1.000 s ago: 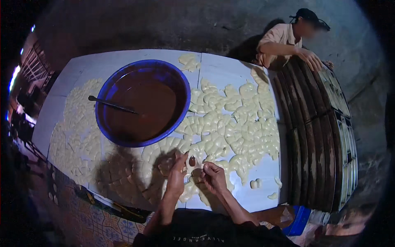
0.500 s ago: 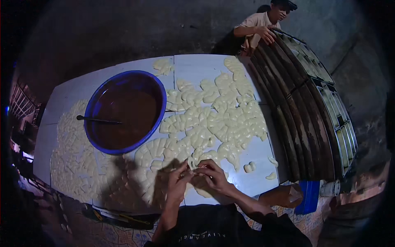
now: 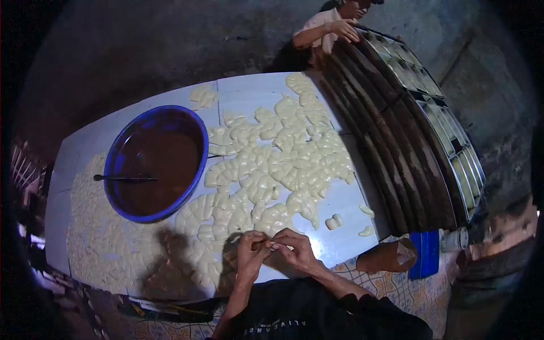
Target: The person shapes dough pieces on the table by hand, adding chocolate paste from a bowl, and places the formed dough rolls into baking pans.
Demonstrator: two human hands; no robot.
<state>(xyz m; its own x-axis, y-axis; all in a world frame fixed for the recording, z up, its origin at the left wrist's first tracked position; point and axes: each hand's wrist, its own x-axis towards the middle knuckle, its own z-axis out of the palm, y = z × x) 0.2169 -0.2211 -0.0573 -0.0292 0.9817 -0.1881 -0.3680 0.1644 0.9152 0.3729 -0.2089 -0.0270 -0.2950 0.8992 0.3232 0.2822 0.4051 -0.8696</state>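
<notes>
pale dough piece, fingers of the left hand and right hand clamped on it, near edge of the table; i'd judge it light, soft, tearable, best pinched lightly.

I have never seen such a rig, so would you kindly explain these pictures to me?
There is no machine here: a person works bare-handed. A wide fisheye camera worn on that person's head looks down, so straight edges appear bent. The left hand and right hand together pinch a small pale piece, mostly hidden. On the white table are many pale, dough-like pieces and a blue basin of brown mixture, with a dark utensil in it. To the right are stacked dark trays; a co-worker's hand rests at their far end.
</notes>
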